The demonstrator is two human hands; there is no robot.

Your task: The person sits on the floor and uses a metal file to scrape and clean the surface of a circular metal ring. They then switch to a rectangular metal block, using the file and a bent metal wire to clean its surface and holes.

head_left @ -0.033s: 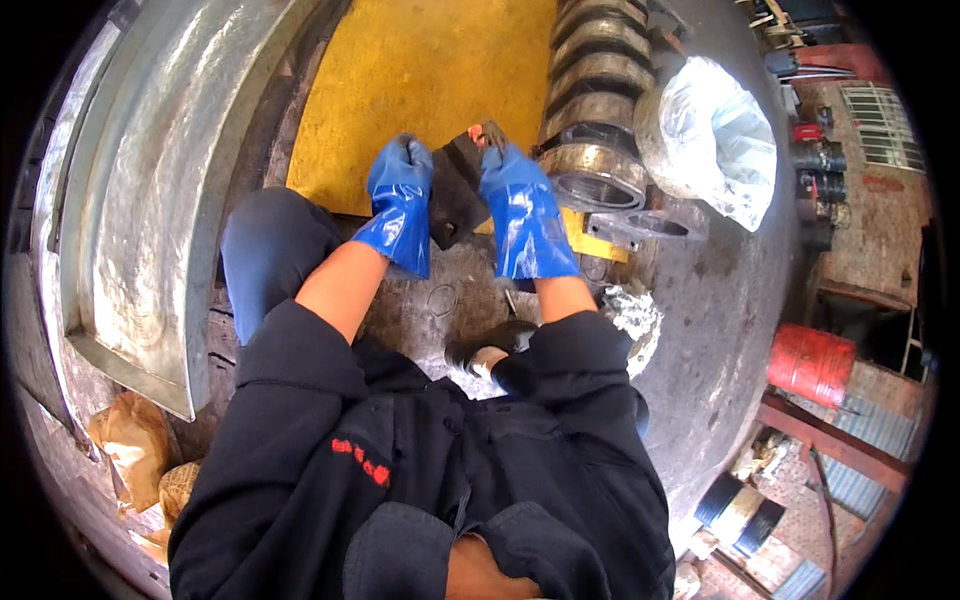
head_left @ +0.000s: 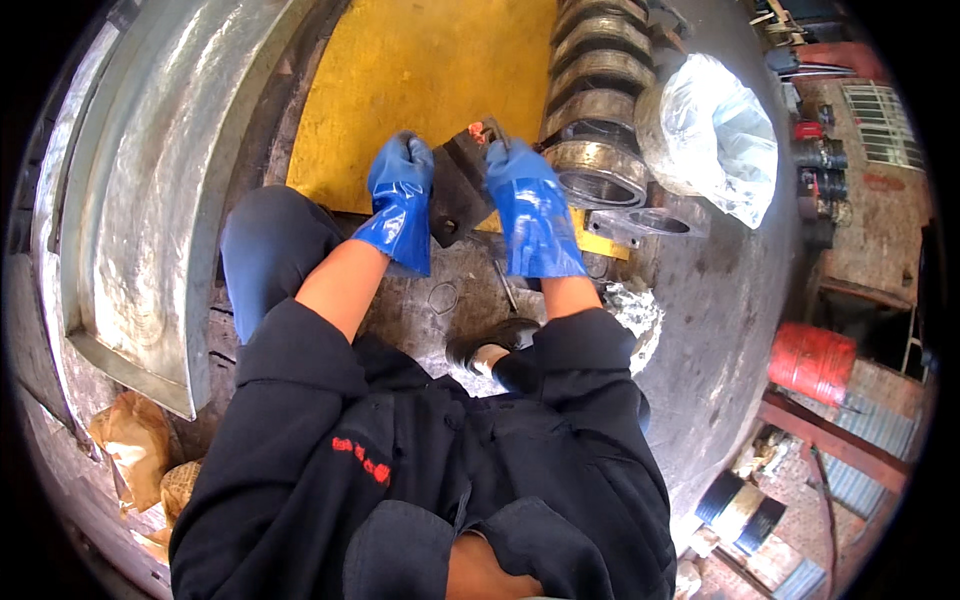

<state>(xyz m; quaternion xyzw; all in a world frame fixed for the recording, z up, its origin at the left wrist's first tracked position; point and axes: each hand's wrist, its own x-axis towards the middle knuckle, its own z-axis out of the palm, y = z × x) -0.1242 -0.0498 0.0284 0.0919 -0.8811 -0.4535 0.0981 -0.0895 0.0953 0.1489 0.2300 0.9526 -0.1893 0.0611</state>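
Observation:
A dark metal block (head_left: 462, 190) with a hole near its lower corner and an orange-red mark at its upper corner stands tilted between my gloved hands. My left hand (head_left: 402, 165), in a blue rubber glove, is closed at the block's left edge, fingers curled. On the other side my right hand (head_left: 512, 165), also gloved in blue, is closed at the upper right corner. Something small and greyish shows at its fingertips; I cannot make out what it is. Behind the block lies a yellow plate (head_left: 420, 75).
A long metal trough (head_left: 140, 220) lies at left. Several thick metal rings (head_left: 597, 165) stand in a row at right, beside a clear plastic bag (head_left: 725, 140) and a flat holed metal part (head_left: 655, 222). A red drum (head_left: 812, 362) is farther right; brown paper bags (head_left: 135, 440) are lower left.
My right hand has shifted slightly to the right along the block's corner, its cuff swinging outward. The left hand and the block stay almost where they were.

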